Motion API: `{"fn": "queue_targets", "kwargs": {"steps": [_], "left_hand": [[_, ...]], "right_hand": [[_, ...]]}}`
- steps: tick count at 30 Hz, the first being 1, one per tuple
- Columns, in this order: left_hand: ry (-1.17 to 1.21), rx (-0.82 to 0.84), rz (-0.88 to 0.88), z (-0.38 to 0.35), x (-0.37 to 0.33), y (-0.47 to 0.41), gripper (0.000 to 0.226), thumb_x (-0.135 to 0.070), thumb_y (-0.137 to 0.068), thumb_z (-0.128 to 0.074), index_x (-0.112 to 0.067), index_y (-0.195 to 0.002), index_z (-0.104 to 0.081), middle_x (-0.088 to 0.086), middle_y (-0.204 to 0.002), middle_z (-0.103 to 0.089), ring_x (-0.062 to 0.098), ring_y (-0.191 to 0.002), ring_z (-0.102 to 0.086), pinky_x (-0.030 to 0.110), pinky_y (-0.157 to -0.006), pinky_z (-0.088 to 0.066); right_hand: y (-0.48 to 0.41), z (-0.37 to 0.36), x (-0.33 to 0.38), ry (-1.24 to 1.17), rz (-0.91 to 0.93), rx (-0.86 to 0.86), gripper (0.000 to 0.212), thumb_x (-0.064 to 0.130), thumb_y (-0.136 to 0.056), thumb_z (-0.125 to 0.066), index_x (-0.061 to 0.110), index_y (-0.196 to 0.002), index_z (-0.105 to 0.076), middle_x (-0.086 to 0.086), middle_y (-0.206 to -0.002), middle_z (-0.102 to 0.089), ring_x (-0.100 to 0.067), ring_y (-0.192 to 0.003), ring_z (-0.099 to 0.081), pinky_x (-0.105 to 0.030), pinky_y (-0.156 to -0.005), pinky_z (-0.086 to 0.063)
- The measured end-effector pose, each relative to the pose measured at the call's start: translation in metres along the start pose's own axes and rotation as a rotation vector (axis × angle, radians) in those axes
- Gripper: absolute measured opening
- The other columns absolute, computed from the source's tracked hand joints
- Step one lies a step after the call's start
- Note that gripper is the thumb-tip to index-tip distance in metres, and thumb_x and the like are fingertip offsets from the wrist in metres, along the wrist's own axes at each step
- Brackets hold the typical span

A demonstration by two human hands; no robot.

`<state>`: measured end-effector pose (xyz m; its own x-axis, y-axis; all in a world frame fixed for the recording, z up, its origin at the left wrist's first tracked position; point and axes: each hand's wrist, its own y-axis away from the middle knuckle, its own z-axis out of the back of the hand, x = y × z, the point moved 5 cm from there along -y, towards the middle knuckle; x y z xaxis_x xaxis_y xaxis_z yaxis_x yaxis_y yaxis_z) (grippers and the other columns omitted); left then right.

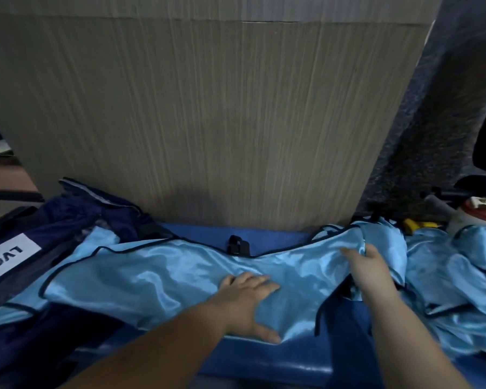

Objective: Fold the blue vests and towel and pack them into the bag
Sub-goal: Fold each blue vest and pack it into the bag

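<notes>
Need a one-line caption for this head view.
Left hand presses flat on a light-blue vest while the right hand pinches its right edge; navy bag lies at left.

Single head-worn view, close over the light blue vest (pixel 180 273).
The wide-angle camera looks forward and down from just above the vest, near enough that the forearms (pixel 157 346) enter from the bottom edge; the upright grey-brown panel (pixel 208 122) behind the vest fills the upper frame, and the navy bag (pixel 26 237) lies at the vest's left end.
</notes>
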<state>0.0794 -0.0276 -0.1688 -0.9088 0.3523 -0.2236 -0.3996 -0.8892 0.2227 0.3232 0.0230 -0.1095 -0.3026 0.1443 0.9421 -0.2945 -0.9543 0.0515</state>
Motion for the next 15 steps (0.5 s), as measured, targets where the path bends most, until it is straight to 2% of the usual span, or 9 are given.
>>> {"fn": "queue_targets", "kwargs": {"steps": [3, 6, 8, 10, 13, 15], "left_hand": [[-0.020, -0.007, -0.018, 0.008, -0.009, -0.002, 0.100, -0.080, -0.066, -0.061, -0.042, -0.149, -0.022, -0.012, -0.153, -0.020, 0.013, -0.139, -0.013, 0.043, -0.115, -0.009], [0.000, -0.105, 0.018, 0.012, -0.015, -0.011, 0.079, -0.079, -0.081, -0.044, -0.039, -0.147, -0.030, -0.012, -0.150, -0.026, 0.014, -0.139, -0.017, 0.042, -0.115, -0.010], [0.009, -0.162, 0.051, 0.012, -0.018, -0.019, 0.067, -0.070, -0.092, -0.033, -0.037, -0.150, -0.025, -0.013, -0.157, -0.020, 0.014, -0.145, -0.010, 0.040, -0.116, -0.005], [-0.017, -0.133, 0.060, 0.008, -0.022, -0.027, 0.064, -0.064, -0.097, -0.029, -0.038, -0.153, -0.015, -0.013, -0.162, -0.009, 0.013, -0.149, 0.001, 0.042, -0.118, 0.003], [-0.034, -0.037, 0.075, -0.001, -0.023, -0.038, 0.073, -0.069, -0.092, -0.033, -0.041, -0.154, -0.005, -0.015, -0.163, 0.004, 0.017, -0.149, 0.016, 0.051, -0.117, 0.015], [-0.013, -0.004, 0.095, -0.003, -0.022, -0.043, 0.081, -0.076, -0.087, -0.035, -0.043, -0.153, -0.002, -0.017, -0.162, 0.008, 0.019, -0.148, 0.022, 0.056, -0.113, 0.020]], "right_hand": [[-0.001, 0.008, 0.001, 0.230, 0.076, -0.022, 0.019, 0.036, -0.094, -0.056, 0.016, -0.093, -0.055, -0.007, -0.082, -0.061, -0.028, -0.079, -0.058, -0.042, -0.073, -0.046], [-0.007, 0.011, -0.003, 0.399, 0.055, 0.047, 0.019, 0.041, -0.095, -0.055, 0.021, -0.095, -0.055, -0.005, -0.091, -0.063, -0.028, -0.088, -0.058, -0.038, -0.073, -0.042], [-0.010, 0.009, -0.004, 0.430, 0.065, 0.091, 0.017, 0.039, -0.094, -0.058, 0.022, -0.093, -0.058, -0.004, -0.094, -0.065, -0.027, -0.091, -0.059, -0.037, -0.076, -0.043], [-0.013, 0.007, -0.004, 0.412, 0.074, 0.110, 0.019, 0.040, -0.092, -0.060, 0.021, -0.098, -0.061, -0.002, -0.097, -0.066, -0.026, -0.095, -0.060, -0.038, -0.080, -0.046], [-0.019, 0.006, -0.004, 0.364, 0.059, 0.100, 0.028, 0.041, -0.092, -0.061, 0.018, -0.108, -0.060, -0.003, -0.108, -0.066, -0.027, -0.101, -0.060, -0.037, -0.084, -0.046], [-0.023, 0.008, -0.005, 0.355, 0.071, 0.087, 0.028, 0.040, -0.092, -0.062, 0.018, -0.108, -0.061, -0.007, -0.106, -0.066, -0.027, -0.097, -0.060, -0.036, -0.080, -0.046]]}}
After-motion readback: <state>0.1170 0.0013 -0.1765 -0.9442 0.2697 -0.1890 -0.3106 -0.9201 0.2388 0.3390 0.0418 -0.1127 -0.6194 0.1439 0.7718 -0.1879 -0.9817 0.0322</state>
